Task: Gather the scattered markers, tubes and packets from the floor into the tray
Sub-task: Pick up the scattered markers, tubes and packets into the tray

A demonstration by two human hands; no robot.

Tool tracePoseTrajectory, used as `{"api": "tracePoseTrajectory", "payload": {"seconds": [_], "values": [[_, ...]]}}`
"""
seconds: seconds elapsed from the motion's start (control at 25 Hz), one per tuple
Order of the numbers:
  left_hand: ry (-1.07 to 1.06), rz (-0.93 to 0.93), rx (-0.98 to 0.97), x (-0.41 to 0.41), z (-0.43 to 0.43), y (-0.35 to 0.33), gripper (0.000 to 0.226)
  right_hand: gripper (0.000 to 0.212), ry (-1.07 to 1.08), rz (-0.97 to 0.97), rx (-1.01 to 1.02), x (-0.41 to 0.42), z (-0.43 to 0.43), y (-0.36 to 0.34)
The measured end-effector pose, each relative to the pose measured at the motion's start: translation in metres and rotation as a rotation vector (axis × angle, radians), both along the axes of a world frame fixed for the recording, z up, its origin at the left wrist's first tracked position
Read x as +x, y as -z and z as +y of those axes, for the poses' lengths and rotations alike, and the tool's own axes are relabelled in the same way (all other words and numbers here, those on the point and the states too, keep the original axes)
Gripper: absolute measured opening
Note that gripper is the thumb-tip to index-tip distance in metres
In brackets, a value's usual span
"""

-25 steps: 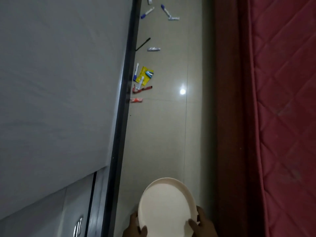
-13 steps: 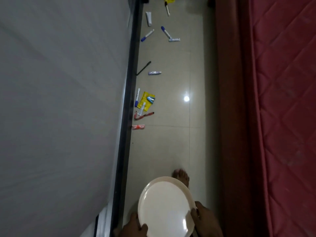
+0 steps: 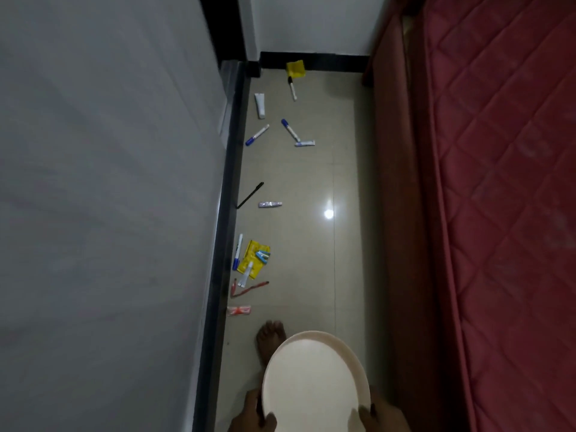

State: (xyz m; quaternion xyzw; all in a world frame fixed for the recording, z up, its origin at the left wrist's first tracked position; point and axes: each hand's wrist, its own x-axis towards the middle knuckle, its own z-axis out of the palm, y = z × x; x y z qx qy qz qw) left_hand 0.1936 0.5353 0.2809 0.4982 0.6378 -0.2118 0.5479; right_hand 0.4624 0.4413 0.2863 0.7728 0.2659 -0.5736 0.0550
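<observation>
I hold a round cream tray [image 3: 314, 378] at the bottom of the view, with nothing on it. My left hand [image 3: 251, 414] grips its left rim and my right hand [image 3: 380, 417] grips its right rim. Scattered ahead on the floor lie a red-white packet [image 3: 238, 310], a red pen [image 3: 249, 289], a yellow packet [image 3: 254, 259] with small tubes on it, a blue-capped marker [image 3: 238, 251], a small tube [image 3: 270, 204], a black pen [image 3: 249, 195], two more blue markers [image 3: 257, 135] [image 3: 290, 130], a white tube [image 3: 260, 105], a black-capped marker [image 3: 292, 87] and another yellow packet [image 3: 295, 68].
A narrow tiled floor strip [image 3: 311, 244] runs between a grey wall with dark skirting [image 3: 223, 244] on the left and a red quilted mattress [image 3: 498, 213] on a brown bed frame on the right. My bare foot [image 3: 270, 339] stands just beyond the tray. A white wall closes the far end.
The view has tilted up and moved forward along the floor, bringing the far items and end wall into sight. My foot has stepped ahead. Both hands keep hold of the tray.
</observation>
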Motion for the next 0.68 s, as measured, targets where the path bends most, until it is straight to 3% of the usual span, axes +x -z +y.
{"api": "tracePoseTrajectory", "payload": {"seconds": [0.12,0.32,0.48,0.68], "values": [[-0.085,0.005,-0.074,0.004,0.018,0.005,0.068,0.05,-0.037,-0.078,-0.027,0.01,0.033,0.008],[-0.131,0.072,-0.006,0.022,0.051,0.013,0.054,0.028,-0.025,-0.068,0.047,0.019,0.087,0.027],[-0.122,0.058,0.039,0.036,0.091,0.059,0.05,0.029,0.063,-0.099,0.077,0.028,0.122,0.081],[0.055,0.014,0.15,0.055,0.157,0.16,0.056,0.037,0.273,-0.165,0.121,0.037,0.176,0.168]]}}
